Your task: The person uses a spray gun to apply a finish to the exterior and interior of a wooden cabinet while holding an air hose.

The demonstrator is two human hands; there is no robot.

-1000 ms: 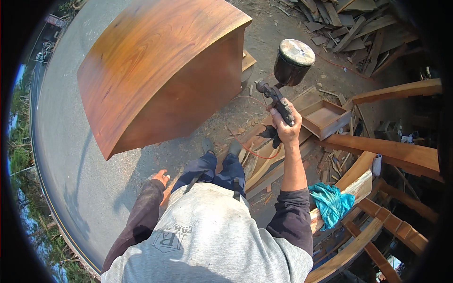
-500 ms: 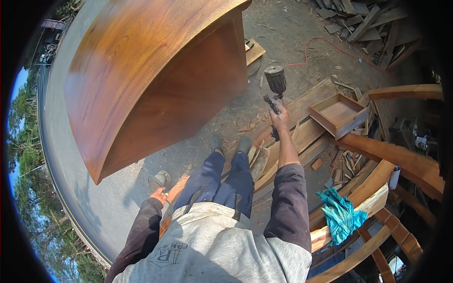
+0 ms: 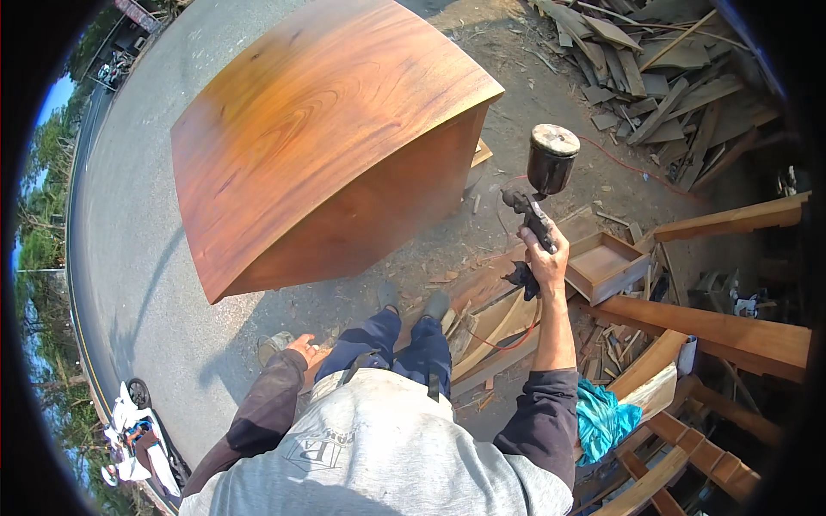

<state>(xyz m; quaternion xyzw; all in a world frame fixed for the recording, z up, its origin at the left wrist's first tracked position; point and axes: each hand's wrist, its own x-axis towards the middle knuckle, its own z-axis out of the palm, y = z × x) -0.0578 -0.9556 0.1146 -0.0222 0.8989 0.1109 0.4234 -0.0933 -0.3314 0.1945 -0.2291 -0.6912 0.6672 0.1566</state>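
Note:
My right hand (image 3: pixel 548 261) is wrapped round the handle of a dark spray gun (image 3: pixel 532 219), whose stained cup (image 3: pixel 552 159) stands on top. The gun is held up to the right of a large wooden cabinet (image 3: pixel 327 129), apart from it. The cabinet has a broad, glossy orange-brown panel facing up and a darker, shaded side (image 3: pixel 379 232). Down by my left thigh, my left hand (image 3: pixel 303 347) hangs with its fingers apart and nothing in them, close to a greyish rounded object (image 3: pixel 274 344) on the ground.
A thin red hose (image 3: pixel 503 346) trails near the gun. To the right are an open wooden drawer (image 3: pixel 607 262), curved timber pieces (image 3: pixel 714 327) and a teal cloth (image 3: pixel 602 421). Scrap wood (image 3: pixel 662 112) is heaped at the far right. A motorcycle (image 3: pixel 142 439) is on the road at left.
My right hand has come nearer with the spray gun, slightly right and down in view. The view has shifted, showing more of the cabinet's top panel and the motorcycle. My left hand stays low.

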